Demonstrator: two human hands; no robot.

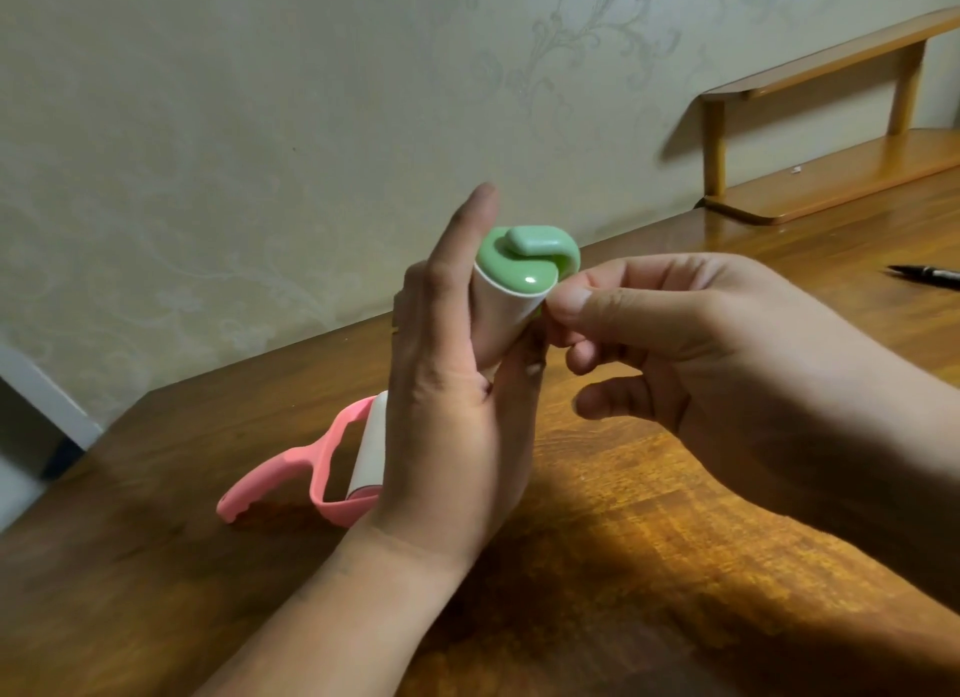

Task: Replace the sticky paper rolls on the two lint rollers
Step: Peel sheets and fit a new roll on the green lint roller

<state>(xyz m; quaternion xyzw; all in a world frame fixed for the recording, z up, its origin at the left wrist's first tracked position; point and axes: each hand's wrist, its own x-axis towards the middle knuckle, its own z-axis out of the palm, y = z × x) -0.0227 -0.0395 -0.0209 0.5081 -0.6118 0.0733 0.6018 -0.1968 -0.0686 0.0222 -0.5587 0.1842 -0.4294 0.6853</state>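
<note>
Over wooden table (pixel 675 514), left hand (pixel 447 436) clasps green roller (pixel 522 272), right hand (pixel 701 343) pinches its paper roll (pixel 501 322).

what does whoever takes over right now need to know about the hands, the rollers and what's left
Left hand grips the green lint roller upright, index finger straight.
Right hand pinches the top edge of its paper roll.
Pink lint roller lies on the table behind the left hand, a white roll on it.
Done: cannot tell whether either roll is new.
Left: finish the green one, check the pink one.
</note>
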